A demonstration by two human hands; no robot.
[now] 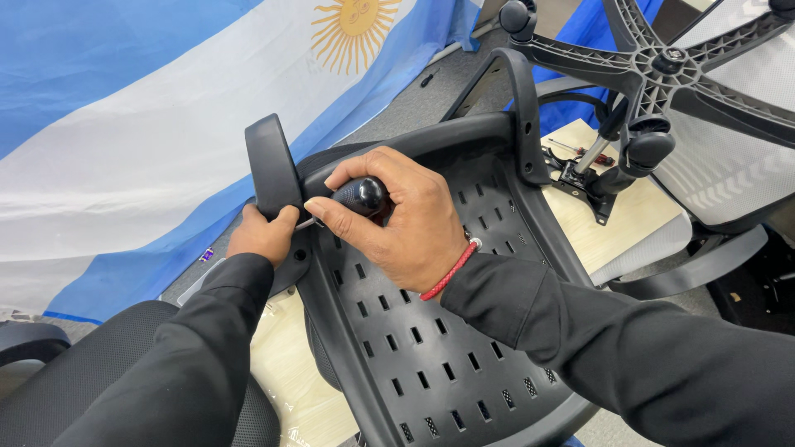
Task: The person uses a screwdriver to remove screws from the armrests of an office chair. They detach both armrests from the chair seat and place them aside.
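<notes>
Screwdriver (362,196) tip hidden behind armrest (272,168).

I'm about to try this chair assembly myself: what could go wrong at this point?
The right hand bears on a black-handled screwdriver right beside the left hand steadying the armrest; a slip could likely jab those fingers. The slotted chair back lies loose on the table, so it may shift under pressure.

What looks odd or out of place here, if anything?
The chair base at the top right lies upside down, its castor pointing up instead of resting on the floor. The seat shell is tipped over too, underside showing. The left hand grips its armrest; the right hand holds a screwdriver. Nothing looks broken or spilled.
</notes>
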